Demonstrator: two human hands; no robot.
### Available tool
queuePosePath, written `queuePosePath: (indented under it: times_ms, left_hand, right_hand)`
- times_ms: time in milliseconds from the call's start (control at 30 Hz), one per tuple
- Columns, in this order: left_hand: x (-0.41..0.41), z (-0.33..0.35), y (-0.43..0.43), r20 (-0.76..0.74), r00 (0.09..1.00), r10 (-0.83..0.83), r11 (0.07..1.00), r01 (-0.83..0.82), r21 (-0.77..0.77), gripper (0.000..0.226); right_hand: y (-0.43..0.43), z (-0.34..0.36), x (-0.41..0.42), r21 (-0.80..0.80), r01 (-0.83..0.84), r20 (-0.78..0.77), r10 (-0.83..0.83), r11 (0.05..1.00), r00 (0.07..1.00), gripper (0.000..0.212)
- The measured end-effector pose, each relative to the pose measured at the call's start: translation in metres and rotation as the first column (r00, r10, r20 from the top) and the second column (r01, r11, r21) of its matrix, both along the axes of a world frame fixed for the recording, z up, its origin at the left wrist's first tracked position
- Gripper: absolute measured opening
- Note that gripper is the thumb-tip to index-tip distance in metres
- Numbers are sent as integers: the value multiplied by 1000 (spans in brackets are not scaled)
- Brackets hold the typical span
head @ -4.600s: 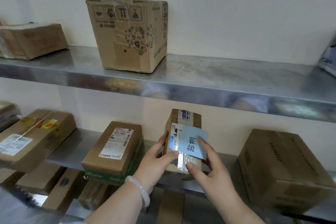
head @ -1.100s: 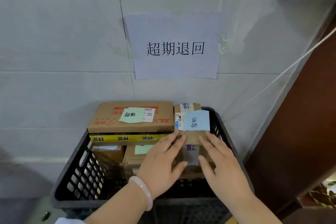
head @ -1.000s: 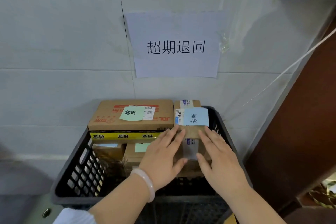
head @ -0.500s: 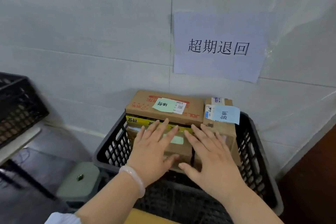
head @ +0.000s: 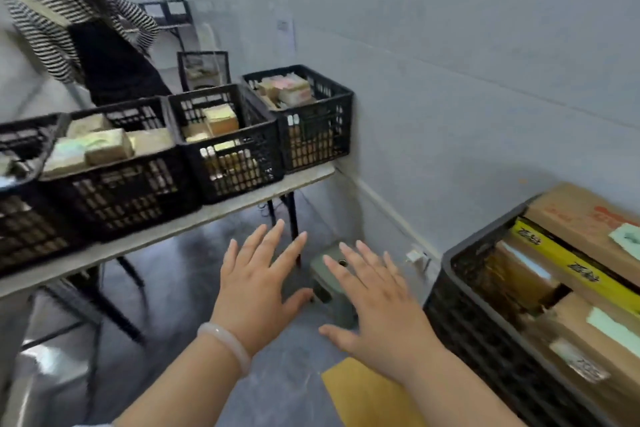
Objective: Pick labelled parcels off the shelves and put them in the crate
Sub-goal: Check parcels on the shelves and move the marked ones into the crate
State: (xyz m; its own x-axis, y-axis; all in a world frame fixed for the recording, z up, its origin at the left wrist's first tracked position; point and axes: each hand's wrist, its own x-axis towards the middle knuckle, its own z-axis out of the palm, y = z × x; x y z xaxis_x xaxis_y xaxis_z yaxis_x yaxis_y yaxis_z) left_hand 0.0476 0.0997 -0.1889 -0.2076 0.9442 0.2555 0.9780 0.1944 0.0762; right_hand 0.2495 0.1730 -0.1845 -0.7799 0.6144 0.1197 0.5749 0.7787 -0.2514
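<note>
Black lattice crate [head: 474, 326], just right of the right hand [head: 377, 305]: holds several labelled parcels [head: 575, 218], stacked to the rim, so the latest deposit looks done. Left hand [head: 252, 288] and right hand: both flat, fingers spread wide, carrying nothing, hovering above the floor. Outstanding, by judgement: further shelf picks. Left of the left hand: table [head: 173, 229] bearing other crates [head: 228, 152] of boxes. Shelves out of view; crate's right side cut off; labels too blurred to read.

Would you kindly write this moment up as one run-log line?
left hand: open, empty | right hand: open, empty | crate: at right, holds parcels | table: at left, carries other crates
</note>
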Motion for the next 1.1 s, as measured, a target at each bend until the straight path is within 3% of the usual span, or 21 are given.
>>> queuePosePath:
  times_ms: [267, 467, 767, 1100]
  left_hand:
    - [-142, 1, -96, 32, 947, 319, 947, -320, 28, 82]
    - [-238, 8, -181, 14, 836, 548, 835, -548, 44, 77]
    - [-341, 13, -282, 118, 563, 818, 559, -826, 67, 76]
    - [-435, 17, -290, 229, 219, 948, 209, -976, 66, 71]
  right_hand:
    - [-41, 2, -177, 20, -249, 24, 249, 968, 968, 92]
    - [-97, 7, -314, 36, -462, -2, 462, 886, 887, 90]
    - [-166, 22, -472, 73, -724, 20, 725, 685, 688, 89]
    - [-172, 19, -628, 79, -890, 3, 893, 449, 451, 85]
